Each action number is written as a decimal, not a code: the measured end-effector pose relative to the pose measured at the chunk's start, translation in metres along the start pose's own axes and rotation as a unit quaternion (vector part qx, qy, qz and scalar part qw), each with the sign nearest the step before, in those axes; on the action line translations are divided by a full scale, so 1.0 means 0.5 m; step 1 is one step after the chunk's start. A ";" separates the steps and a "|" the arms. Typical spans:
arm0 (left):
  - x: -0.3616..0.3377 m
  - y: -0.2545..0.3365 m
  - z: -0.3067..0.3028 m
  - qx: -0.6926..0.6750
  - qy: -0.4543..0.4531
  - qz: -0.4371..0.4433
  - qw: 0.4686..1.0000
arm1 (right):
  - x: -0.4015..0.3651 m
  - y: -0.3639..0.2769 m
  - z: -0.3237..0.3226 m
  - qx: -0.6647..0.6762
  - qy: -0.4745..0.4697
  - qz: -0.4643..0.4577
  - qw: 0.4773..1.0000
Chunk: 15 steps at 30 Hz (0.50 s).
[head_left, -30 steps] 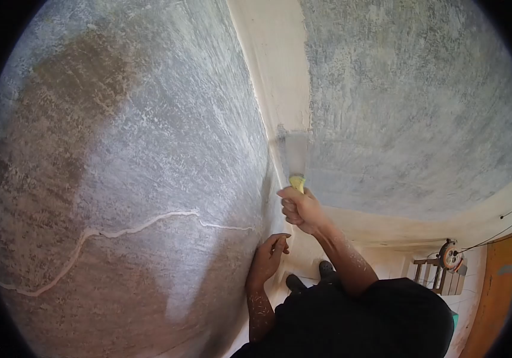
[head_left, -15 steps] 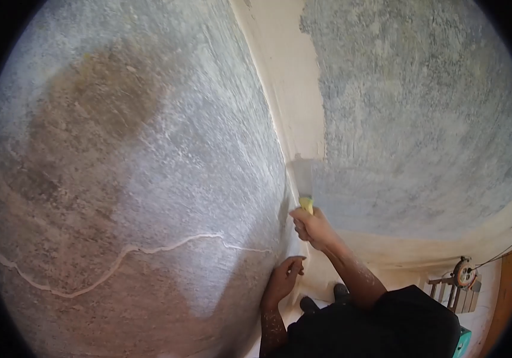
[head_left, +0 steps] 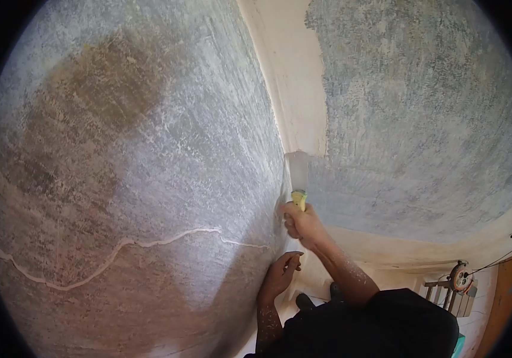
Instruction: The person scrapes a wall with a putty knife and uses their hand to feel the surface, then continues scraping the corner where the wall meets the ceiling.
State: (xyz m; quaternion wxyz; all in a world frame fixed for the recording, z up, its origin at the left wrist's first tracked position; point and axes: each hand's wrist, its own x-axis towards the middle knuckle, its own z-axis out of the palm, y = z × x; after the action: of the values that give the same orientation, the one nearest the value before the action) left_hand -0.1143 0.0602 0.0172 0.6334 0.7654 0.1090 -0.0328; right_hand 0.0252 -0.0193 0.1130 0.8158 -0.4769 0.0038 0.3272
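Observation:
My right hand (head_left: pixel 304 224) is wrapped round the yellow-green handle of a putty knife (head_left: pixel 298 172). Its wide grey blade lies against the wall in the corner, at the lower end of a smooth pale plaster strip (head_left: pixel 295 89). Lower and to the left, my left hand (head_left: pixel 283 271) is held near the left wall with its fingers curled; what they hold, if anything, is too small to name. White specks cover both forearms.
A rough grey-blue wall (head_left: pixel 411 113) is on the right. The left wall (head_left: pixel 166 155) has a brown patch and a wavy pale filled line (head_left: pixel 113 256). At lower right, a cable reel (head_left: pixel 461 277) rests on a wooden stand (head_left: pixel 438 295).
My right hand and the putty knife have shifted slightly up and left, with the blade closer into the corner. The left hand has moved slightly in view.

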 end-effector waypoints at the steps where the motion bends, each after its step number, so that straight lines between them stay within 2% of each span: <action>1: -0.002 0.006 -0.005 0.005 -0.001 -0.008 1.000 | 0.004 0.007 -0.011 -0.016 -0.002 0.000 1.000; 3: 0.004 0.014 -0.008 0.016 -0.005 -0.014 1.000 | 0.008 0.004 -0.044 -0.050 -0.003 -0.013 0.999; 6: 0.002 0.013 -0.006 0.020 0.002 -0.011 1.000 | 0.003 0.007 -0.023 0.007 -0.043 0.012 0.999; 9: -0.007 0.009 -0.003 0.007 0.004 -0.011 1.000 | -0.001 0.009 -0.042 -0.037 0.001 0.004 0.999; 12: 0.002 0.018 -0.004 0.020 0.000 -0.006 1.000 | 0.002 -0.001 -0.049 -0.036 -0.017 0.008 0.999; 15: -0.006 0.009 -0.002 0.024 0.000 0.003 1.000 | -0.009 -0.075 -0.002 -0.006 -0.085 -0.073 0.994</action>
State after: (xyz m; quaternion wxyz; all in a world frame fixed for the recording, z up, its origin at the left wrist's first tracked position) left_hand -0.1164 0.0601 0.0224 0.6153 0.7804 0.1065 -0.0334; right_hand 0.0423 -0.0347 0.1430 0.8318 -0.4515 -0.1023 0.3061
